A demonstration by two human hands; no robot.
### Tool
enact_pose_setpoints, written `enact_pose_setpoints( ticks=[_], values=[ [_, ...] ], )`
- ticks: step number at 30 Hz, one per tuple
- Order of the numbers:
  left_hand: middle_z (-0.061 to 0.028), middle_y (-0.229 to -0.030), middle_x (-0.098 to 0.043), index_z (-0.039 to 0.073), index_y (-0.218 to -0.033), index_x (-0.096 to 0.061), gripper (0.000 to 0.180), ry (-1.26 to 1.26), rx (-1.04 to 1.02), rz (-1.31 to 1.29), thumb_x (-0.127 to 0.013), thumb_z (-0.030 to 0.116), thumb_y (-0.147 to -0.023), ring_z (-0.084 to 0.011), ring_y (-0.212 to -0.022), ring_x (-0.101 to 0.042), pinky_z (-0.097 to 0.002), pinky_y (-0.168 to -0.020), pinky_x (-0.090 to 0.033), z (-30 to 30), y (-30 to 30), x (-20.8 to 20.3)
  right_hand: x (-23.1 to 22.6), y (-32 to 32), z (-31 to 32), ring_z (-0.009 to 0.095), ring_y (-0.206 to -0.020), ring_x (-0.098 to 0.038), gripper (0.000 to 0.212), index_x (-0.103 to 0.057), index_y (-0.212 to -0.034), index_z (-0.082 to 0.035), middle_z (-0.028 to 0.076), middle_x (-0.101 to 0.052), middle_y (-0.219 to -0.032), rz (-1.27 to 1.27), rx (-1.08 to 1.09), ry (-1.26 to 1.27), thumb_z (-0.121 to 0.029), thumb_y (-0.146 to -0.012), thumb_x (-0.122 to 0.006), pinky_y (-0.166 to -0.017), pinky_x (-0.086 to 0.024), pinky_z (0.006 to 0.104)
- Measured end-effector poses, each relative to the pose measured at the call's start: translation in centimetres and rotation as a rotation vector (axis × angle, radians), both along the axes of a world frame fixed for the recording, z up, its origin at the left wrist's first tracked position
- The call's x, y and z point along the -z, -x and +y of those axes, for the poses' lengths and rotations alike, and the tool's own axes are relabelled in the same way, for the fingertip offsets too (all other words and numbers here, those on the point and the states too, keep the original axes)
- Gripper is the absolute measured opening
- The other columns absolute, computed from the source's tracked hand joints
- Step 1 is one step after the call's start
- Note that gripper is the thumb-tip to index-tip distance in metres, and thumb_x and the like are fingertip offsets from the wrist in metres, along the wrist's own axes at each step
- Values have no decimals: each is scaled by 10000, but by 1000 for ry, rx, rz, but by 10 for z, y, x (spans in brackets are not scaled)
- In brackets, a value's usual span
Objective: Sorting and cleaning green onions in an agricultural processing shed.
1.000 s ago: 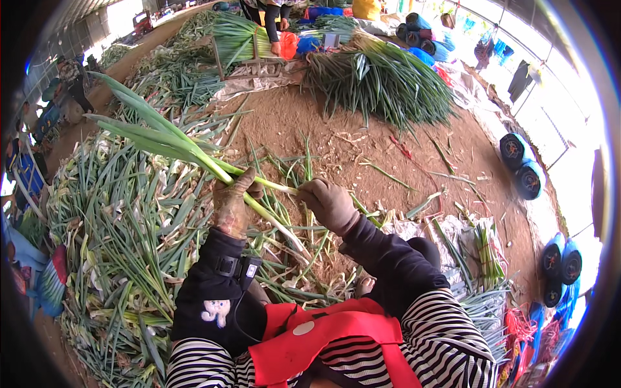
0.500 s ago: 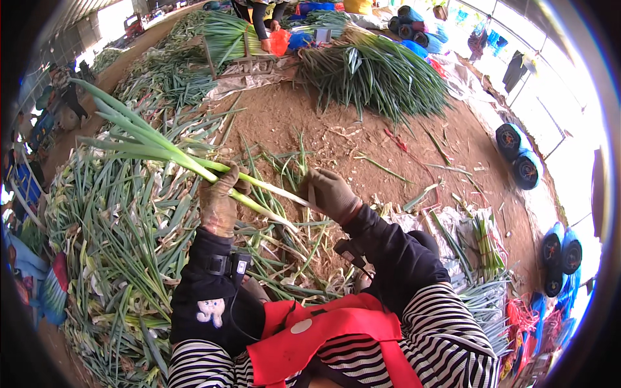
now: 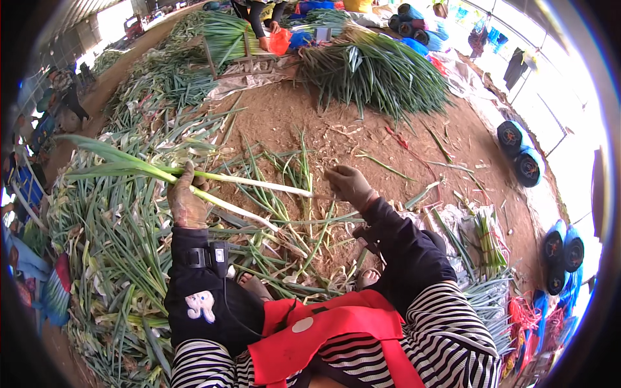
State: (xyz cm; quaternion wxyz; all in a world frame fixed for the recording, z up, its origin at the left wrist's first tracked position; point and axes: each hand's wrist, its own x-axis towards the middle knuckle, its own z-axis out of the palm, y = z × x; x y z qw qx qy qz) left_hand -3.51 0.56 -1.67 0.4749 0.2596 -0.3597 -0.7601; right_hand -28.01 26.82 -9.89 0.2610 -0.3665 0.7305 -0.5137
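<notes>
My left hand (image 3: 186, 197), in a soiled work glove, is closed round two long green onions (image 3: 265, 185). Their green leaves fan out to the left, and their white stems point right, one level and the other slanting down. The slanting one ends in a rooty tip above the litter. Just right of the level stem's end is my gloved right hand (image 3: 351, 186), its fingers curled together. A thin brownish strand (image 3: 322, 196) runs from that stem end toward these fingers; whatever they pinch is too small to make out.
Loose onion leaves (image 3: 123, 252) lie heaped on the left and around my feet. A big pile of green onions (image 3: 381, 74) lies beyond the bare soil (image 3: 362, 142). Bundled onions (image 3: 488, 242) rest at right, near blue-wrapped rolls (image 3: 521, 152). Another person (image 3: 262, 22) works at the back.
My left hand has moved left and slightly up with the green onions. My right hand has shifted right, off the stem end, so a gap now shows between them.
</notes>
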Motion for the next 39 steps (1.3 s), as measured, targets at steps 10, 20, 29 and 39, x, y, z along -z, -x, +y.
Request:
enact_pose_setpoints(
  ticks=[10,20,29,39],
  values=[
    [-35,-698,-573,33,-876,-553,192,200,-115,-75,-698,149,-828,-120,-508,-514,-253,-465,-432,5,3,8,-47,-30,-6,240,-734,-615,166,-678,-867,-130,47,-636,-903,885,215,-62,-283,-802,-680,-631,-491,367],
    [-38,-651,-590,50,-854,-558,200,171,157,-105,-721,157,-810,-122,-495,-547,-240,-484,-467,59,32,8,-62,-80,-44,278,-706,-598,206,-682,-895,-124,76,-577,-790,769,-16,249,-281,-763,-706,-611,-480,388],
    [-55,-704,-622,52,-881,-572,160,179,245,-38,-689,151,-836,-129,-522,-577,-254,-493,-494,58,31,11,-44,-76,-45,288,-739,-601,227,-627,-989,-46,109,-581,-806,312,-55,202,-202,-826,-640,-664,-489,356],
    [-78,-751,-645,41,-902,-588,167,182,192,-35,-668,179,-851,-128,-557,-579,-265,-507,-475,49,24,5,-29,-52,-32,220,-718,-581,198,-561,-1014,24,84,-571,-790,18,-136,565,-108,-870,-593,-684,-506,320]
  ],
)
